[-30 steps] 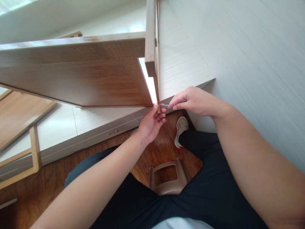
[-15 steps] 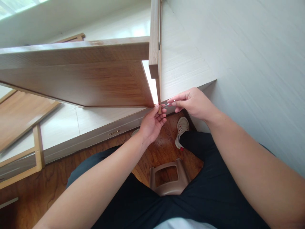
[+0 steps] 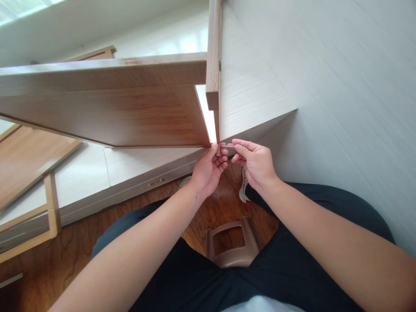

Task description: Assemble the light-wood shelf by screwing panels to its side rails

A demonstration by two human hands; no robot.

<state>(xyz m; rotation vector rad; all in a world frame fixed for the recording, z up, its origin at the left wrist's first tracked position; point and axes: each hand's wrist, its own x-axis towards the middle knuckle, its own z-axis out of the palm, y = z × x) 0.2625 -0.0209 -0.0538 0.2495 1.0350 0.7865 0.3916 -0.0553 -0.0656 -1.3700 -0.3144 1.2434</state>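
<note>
Head view, seated person at a wooden panel assembly. A thin metal pin (image 3: 229,146), small and partly hidden, lies level between the two hands, just below the bottom corner of the upright wooden strip (image 3: 213,65). The right hand (image 3: 255,162) pinches the pin's right end between thumb and forefinger, fingers together on it. The left hand (image 3: 208,170) meets the corner from 7 o'clock, its fingertips (image 3: 214,148) touching the strip's lower end and curled near the pin's left end; whether they grip the pin cannot be told.

At 9 to 11 o'clock of the hands a broad wood-grain panel (image 3: 107,112) juts out and butts the strip. At 1 o'clock a pale board (image 3: 247,91) rises along the strip, with the wall (image 3: 341,86) beyond at 2 o'clock. Below, at 6 o'clock, stand a brown plastic stool (image 3: 231,245) and, nearer the right wrist, a shoe (image 3: 243,193) on the wood floor (image 3: 65,251).

Both forearms reach up and inward from the lower corners, wrists close together.
</note>
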